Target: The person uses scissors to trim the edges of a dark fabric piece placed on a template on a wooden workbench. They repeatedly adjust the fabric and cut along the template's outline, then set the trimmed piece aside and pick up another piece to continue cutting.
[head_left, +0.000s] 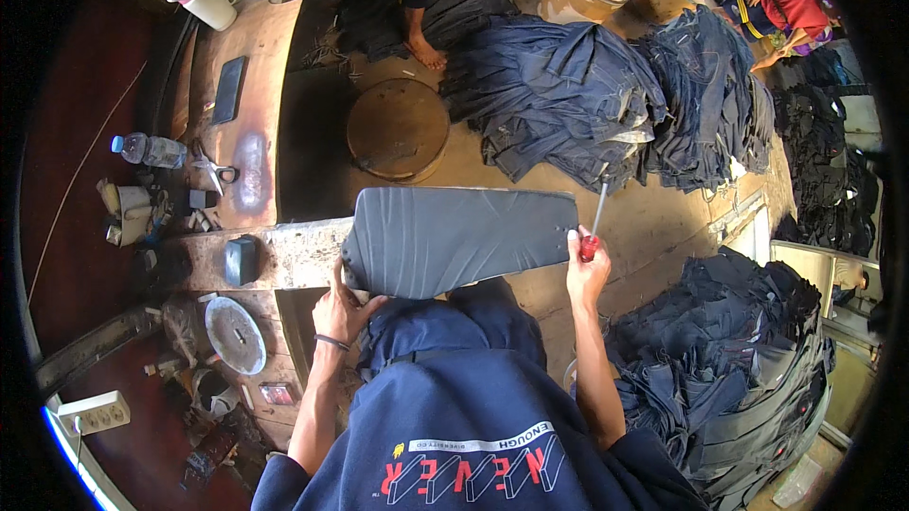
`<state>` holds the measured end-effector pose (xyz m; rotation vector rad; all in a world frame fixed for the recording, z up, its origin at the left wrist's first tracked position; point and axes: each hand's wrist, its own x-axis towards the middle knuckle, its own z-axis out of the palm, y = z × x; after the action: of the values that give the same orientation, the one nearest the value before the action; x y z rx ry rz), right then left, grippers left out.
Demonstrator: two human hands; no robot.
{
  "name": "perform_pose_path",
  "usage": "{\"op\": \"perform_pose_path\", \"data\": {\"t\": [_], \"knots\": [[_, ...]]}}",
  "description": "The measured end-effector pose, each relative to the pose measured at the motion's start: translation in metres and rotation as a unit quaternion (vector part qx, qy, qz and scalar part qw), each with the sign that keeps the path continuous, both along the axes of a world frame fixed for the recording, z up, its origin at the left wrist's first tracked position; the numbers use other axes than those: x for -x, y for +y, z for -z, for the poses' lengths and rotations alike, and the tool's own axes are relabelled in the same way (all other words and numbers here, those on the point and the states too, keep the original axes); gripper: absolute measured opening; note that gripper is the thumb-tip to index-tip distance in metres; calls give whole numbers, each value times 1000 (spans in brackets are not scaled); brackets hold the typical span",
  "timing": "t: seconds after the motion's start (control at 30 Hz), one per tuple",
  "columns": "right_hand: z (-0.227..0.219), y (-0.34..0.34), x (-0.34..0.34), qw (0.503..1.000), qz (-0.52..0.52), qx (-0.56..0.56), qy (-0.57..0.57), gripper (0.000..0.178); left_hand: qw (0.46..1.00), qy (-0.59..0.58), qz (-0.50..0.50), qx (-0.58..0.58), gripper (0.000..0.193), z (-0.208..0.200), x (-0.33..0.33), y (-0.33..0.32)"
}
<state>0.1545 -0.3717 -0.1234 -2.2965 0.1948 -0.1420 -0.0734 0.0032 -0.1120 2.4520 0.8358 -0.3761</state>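
Observation:
A long black tapered panel (464,238) with a ridged, padded-looking face lies level in front of me, above my lap. My left hand (342,307) grips its near left corner, the thumb along the near edge and a finger at the left end. At the narrower right end, my right hand (589,274) is closed around the red handle of a screwdriver (589,248). Its metal shaft points away from me. The fingers of that hand also touch the panel's right edge. What lies under the panel is hidden.
Heaps of dark denim (559,85) sit ahead, and another cloth pile (720,359) is at right. A round wooden stool (398,129) stands beyond the panel. The left bench (270,85) holds scissors (216,170), a phone (229,90) and a bottle (149,150). Other people work at the back.

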Motion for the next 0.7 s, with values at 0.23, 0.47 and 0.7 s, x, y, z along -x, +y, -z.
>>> {"op": "perform_pose_path", "data": {"t": [0.23, 0.47, 0.7], "knots": [[-31, 5, 80, 997, 64, -12, 30, 44, 989, -129, 12, -65, 99, -35, -49, 9], [3, 97, 144, 901, 98, -321, 277, 27, 938, -263, 206, -96, 82, -11, -122, 15], [19, 138, 150, 876, 174, -393, 217, 31, 948, -261, 177, -29, 80, -1, -110, 24]]}}
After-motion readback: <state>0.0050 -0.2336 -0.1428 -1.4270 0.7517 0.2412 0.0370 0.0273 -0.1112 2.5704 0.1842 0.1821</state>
